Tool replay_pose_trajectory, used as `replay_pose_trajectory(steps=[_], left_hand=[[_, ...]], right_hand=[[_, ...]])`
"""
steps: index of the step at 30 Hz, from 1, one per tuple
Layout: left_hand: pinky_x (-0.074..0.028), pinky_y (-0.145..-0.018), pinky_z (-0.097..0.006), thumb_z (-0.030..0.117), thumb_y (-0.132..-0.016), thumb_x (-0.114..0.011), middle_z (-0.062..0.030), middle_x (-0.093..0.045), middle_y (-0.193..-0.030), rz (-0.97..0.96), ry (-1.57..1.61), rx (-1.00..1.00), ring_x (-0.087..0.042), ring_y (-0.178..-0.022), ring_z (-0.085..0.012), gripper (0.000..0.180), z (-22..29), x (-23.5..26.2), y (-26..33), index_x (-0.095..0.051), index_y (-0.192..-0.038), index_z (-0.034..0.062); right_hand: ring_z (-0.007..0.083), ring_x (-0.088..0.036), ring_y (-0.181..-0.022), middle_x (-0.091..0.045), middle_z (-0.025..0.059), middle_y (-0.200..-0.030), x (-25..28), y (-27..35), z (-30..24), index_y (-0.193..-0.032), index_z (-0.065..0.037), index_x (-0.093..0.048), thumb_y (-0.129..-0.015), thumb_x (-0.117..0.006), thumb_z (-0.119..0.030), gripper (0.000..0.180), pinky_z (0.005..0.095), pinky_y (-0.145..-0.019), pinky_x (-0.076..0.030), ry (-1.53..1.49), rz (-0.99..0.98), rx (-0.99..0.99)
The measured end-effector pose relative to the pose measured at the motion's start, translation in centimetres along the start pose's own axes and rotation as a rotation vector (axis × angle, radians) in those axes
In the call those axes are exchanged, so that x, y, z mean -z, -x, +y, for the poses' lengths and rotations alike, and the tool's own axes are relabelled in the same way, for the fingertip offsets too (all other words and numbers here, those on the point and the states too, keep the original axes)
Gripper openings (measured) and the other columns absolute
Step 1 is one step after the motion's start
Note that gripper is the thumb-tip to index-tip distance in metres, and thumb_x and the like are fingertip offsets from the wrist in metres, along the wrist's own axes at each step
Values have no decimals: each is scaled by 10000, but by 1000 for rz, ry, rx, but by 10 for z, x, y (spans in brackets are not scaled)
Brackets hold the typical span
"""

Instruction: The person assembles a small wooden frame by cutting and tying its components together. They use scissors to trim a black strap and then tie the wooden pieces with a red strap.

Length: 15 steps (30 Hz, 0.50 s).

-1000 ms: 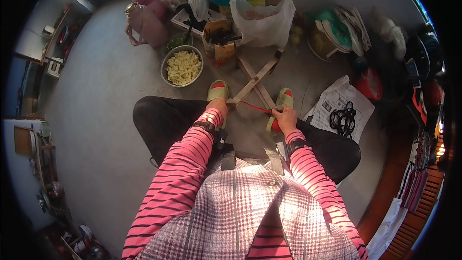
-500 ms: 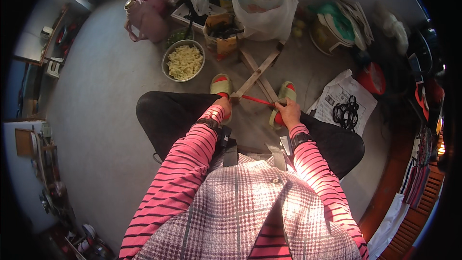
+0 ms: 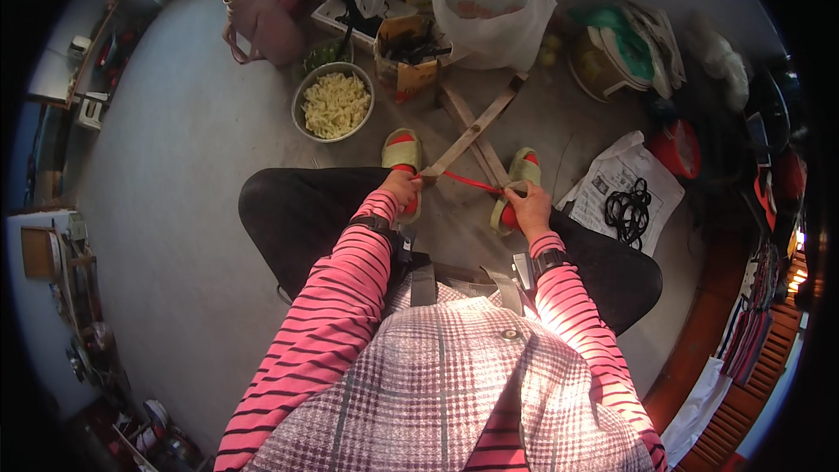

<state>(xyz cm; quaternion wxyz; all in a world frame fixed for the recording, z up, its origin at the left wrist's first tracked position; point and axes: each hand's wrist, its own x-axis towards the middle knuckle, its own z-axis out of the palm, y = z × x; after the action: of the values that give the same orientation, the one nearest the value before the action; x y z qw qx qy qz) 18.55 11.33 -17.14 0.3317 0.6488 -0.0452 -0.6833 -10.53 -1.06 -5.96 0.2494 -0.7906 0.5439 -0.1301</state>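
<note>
A crossed wooden frame (image 3: 476, 128), like that of a folding stool, stands on the floor before me. Between the near ends of its two bars runs a thin red strap (image 3: 472, 181). My left hand (image 3: 402, 186) is closed on the strap's left end, beside the left bar's tip. At the other bar's tip, my right hand (image 3: 530, 207) pinches the strap's right end between thumb and fingers. My feet, in green slippers (image 3: 402, 150) and red socks, rest on either side of the frame.
Beyond my left foot stands a metal bowl (image 3: 295, 114) of pale yellow food pieces. Behind the frame are a cardboard box (image 3: 404, 81) and a white plastic bag (image 3: 502, 26). At right, black cord (image 3: 627, 212) lies on a printed sheet (image 3: 666, 183). A pink jug (image 3: 269, 31) stands far left.
My left hand has shifted slightly left and up, and a bit of red strap now shows beside it, left of the bar's tip. The right hand has moved slightly right and down.
</note>
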Motion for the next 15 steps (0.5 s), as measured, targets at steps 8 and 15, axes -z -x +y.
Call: replay_pose_trajectory(steps=[8, 15], left_hand=[[-286, -389, -347, 342, -973, -524, -22, -409, -556, 39, 4, -10, -416, -441, -186, 244, 21, 7, 40, -546, -871, 122], [-517, -781, -427, 227, -901, -550, -236, -665, -913, 404, -981, -411, -660, -864, -378, 256, -7, -10, 2, -695, -917, 16]], right_hand=[[385, -655, -808, -667, 220, -820, -1, -3, 6, -927, -21, -676, -742, -755, -343, 380, 431, -714, -526, -37, -27, -23], [386, -653, -824, -667, 223, -839, 0, -3, 3, -927, -17, -674, -741, -752, -340, 381, 427, -720, -525, -1, -26, -36]])
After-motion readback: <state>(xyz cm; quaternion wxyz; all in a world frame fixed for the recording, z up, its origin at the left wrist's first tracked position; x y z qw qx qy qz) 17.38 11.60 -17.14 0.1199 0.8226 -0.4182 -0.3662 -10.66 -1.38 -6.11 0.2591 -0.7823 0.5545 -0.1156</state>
